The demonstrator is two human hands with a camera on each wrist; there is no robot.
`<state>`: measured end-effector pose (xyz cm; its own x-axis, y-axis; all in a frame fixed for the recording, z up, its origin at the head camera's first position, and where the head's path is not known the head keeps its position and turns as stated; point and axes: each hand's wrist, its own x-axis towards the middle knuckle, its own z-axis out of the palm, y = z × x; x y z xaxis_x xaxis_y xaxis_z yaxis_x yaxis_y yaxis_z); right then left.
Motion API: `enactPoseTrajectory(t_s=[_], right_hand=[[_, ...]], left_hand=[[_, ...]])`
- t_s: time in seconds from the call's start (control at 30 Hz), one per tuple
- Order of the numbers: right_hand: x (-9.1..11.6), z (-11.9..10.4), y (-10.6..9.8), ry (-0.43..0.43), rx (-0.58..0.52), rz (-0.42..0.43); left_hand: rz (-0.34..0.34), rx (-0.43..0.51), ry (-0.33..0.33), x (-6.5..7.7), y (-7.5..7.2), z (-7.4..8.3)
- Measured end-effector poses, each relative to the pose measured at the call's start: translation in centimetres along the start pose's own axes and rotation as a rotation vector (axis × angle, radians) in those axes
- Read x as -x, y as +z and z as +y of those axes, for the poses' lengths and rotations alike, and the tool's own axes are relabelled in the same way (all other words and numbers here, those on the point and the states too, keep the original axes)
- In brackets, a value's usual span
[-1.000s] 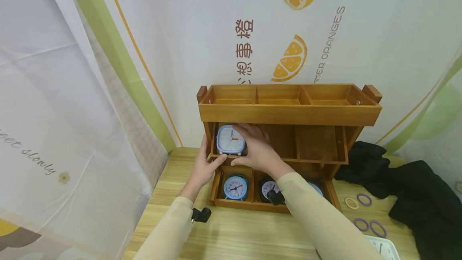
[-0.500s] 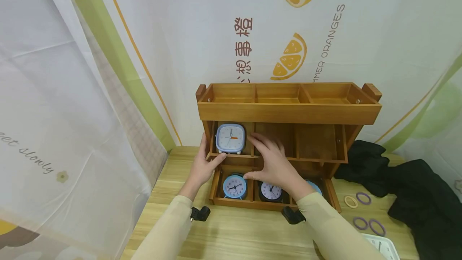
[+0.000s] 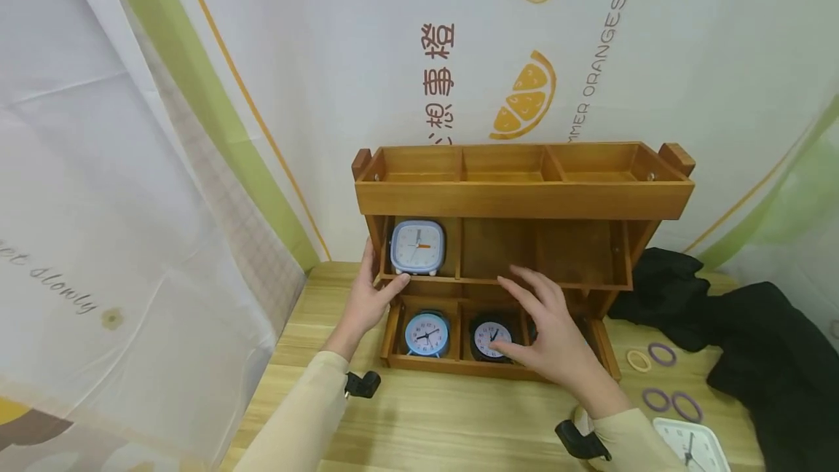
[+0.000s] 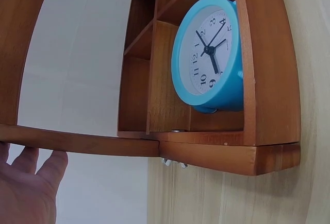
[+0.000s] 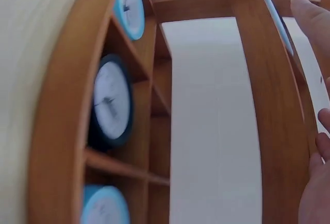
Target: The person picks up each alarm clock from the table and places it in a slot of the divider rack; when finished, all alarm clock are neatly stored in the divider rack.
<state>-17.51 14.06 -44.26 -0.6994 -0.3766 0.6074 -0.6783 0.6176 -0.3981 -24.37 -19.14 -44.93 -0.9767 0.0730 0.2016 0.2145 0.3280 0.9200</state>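
Note:
A three-tier wooden rack (image 3: 524,199) with divided compartments stands on the table. In the middle tier's left compartment a squarish clock with a pale blue rim (image 3: 417,245) sits upright. My left hand (image 3: 363,304) grips that tier's left end, thumb at the front edge and fingers along the side. My right hand (image 3: 553,333), fingers spread and holding nothing, hovers before the bottom tier. That tier holds a round blue clock (image 3: 427,335) on the left and a black clock (image 3: 485,333) in the middle. Another blue clock (image 5: 105,206), mostly behind my right hand in the head view, occupies the right compartment.
Purple rings (image 3: 687,406) and a yellow ring (image 3: 639,361) lie to the rack's right, beside crumpled black cloth (image 3: 773,355). A white clock (image 3: 704,443) lies at the lower right, partly under my sleeve. Printed curtains (image 3: 341,93) hang behind.
My right hand has left the pale-blue-rimmed clock and moved right and down, away from it. The clock stays in its compartment. My left hand keeps its hold on the rack.

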Motion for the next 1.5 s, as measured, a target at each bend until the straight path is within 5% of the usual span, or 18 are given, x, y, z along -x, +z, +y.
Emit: enactPoseTrajectory(t_s=[0.57, 0.77, 1.17, 1.5], right_hand=[[11.9, 1.1, -2.8, 0.273, 0.051, -0.303], [15.2, 2.8, -2.7, 0.229, 0.073, -0.328], [19.6, 5.7, -3.8, 0.360, 0.195, -0.389], [19.8, 6.8, -4.1, 0.467, 0.183, -0.443]], left_hand=[[0.000, -0.009, -0.001, 0.0, -0.1, 0.3], [0.001, -0.011, -0.008, -0.1, -0.2, 0.1], [0.002, -0.022, -0.018, 0.1, -0.1, 0.2], [-0.008, -0.021, -0.018, 0.2, -0.1, 0.1]])
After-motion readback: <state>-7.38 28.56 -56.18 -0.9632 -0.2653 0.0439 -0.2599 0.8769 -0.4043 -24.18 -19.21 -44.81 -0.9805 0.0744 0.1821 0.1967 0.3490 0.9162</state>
